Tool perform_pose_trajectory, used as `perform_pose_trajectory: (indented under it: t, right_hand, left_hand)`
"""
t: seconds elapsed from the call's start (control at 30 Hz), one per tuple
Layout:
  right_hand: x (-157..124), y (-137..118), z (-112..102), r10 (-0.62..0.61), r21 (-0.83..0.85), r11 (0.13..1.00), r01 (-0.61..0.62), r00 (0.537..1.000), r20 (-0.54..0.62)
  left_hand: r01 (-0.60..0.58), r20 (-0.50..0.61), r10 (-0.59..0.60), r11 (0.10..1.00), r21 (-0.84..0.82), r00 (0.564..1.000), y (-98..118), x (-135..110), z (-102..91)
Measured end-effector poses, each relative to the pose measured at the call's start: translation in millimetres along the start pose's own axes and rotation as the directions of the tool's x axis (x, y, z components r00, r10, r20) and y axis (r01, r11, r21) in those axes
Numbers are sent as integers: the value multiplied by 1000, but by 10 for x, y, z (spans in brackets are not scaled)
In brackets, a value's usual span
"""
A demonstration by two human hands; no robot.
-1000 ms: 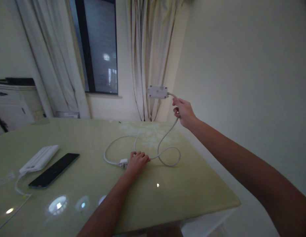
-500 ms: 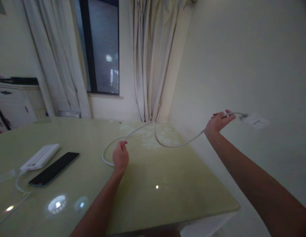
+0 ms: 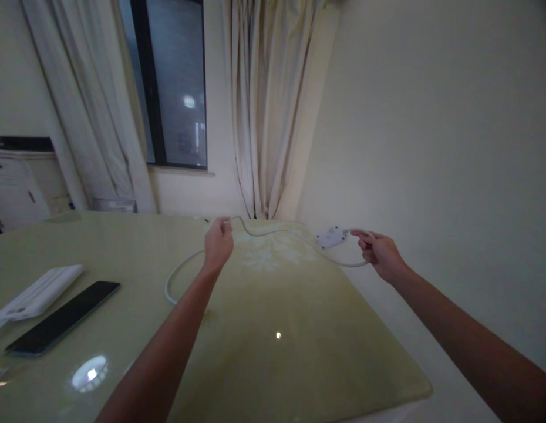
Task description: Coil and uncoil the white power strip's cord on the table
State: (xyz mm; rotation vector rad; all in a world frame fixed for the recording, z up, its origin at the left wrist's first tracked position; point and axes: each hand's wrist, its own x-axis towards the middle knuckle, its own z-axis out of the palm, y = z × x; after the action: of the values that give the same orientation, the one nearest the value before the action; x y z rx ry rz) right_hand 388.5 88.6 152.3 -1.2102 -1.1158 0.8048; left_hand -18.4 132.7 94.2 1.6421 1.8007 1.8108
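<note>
A white cable [image 3: 279,231] runs in a wavy line between my two hands above the table. My left hand [image 3: 219,244] is closed on the cable over the middle of the table, and a loop of it bends down on that hand's left side. On the right, my right hand [image 3: 383,257] pinches the cable close to a small white power strip [image 3: 331,237]. The strip sticks out to the left of my right fingers, held up near the table's far right edge. Its underside with dark corner dots seems to face me.
A black-screened phone [image 3: 64,317] lies on the glossy pale green table [image 3: 290,364] at left. Beside it is a white power bank-like block [image 3: 39,292] with a cable end. Behind the table hang curtains [image 3: 273,117]; a wall [image 3: 431,147] stands along the right.
The power strip has swung from the right of my right hand to its left, and that hand has turned. My left hand has moved up and away, along with the cable. The view has shifted slightly.
</note>
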Motion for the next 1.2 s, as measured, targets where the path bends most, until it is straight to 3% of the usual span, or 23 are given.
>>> perform_pose_trajectory:
  t: [0.03, 0.1, 0.17, 0.27, 0.37, 0.47, 0.53, 0.63, 0.73, 0.87, 1.07, 1.13, 1.2]
  right_hand:
    - [-50, 12, 73, 48, 84, 995, -50, 998, 32]
    - [-184, 35, 246, 19, 217, 976, -22, 1000, 16]
    - [-348, 67, 427, -107, 266, 955, 129, 990, -95]
    - [-588, 164, 624, -345, 86, 926, 369, 915, -210]
    - [-739, 344, 688, -479, -221, 861, 458, 877, -49]
    - [-799, 584, 757, -457, -446, 749, 489, 870, 186]
    - [-832, 749, 894, -423, -506, 697, 509, 861, 284]
    - [-917, 980, 1241, -363, -476, 726, 496, 865, 347]
    - [-1020, 1195, 1615, -294, -392, 827, 404, 904, 311]
    - [-1100, 1429, 1880, -218, -341, 884, 318, 928, 301]
    - [-1125, 1543, 1871, -199, -239, 933, 270, 938, 283]
    - [-1138, 1538, 1865, -192, -209, 943, 258, 937, 291]
    - [-1158, 1527, 1866, -184, -172, 955, 240, 939, 291]
  left_hand:
    - [-60, -48, 60, 998, -6, 997, 71, 39, 107]
    - [-208, -78, 205, 978, -24, 976, 182, 44, 326]
    - [-329, -8, 329, 943, -53, 944, 228, -49, 498]
    - [-401, 136, 408, 913, -76, 903, 95, -287, 543]
    - [-352, 261, 326, 934, 59, 909, -320, -473, 266]
    - [-262, 465, 77, 901, 347, 882, -891, -534, -249]
    - [-209, 493, -91, 829, 520, 865, -1234, -538, -618]
    - [-224, 608, -170, 826, 517, 776, -1547, -544, -1030]
    - [-205, 665, -161, 876, 437, 729, -1626, -561, -1197]
    - [-149, 650, -140, 918, 369, 747, -1617, -578, -1202]
    - [-95, 556, -133, 928, 361, 820, -1526, -627, -1027]
    - [-5, 515, -136, 965, 262, 846, -1406, -633, -877]
    - [160, 481, -188, 982, 98, 856, -1258, -621, -688]
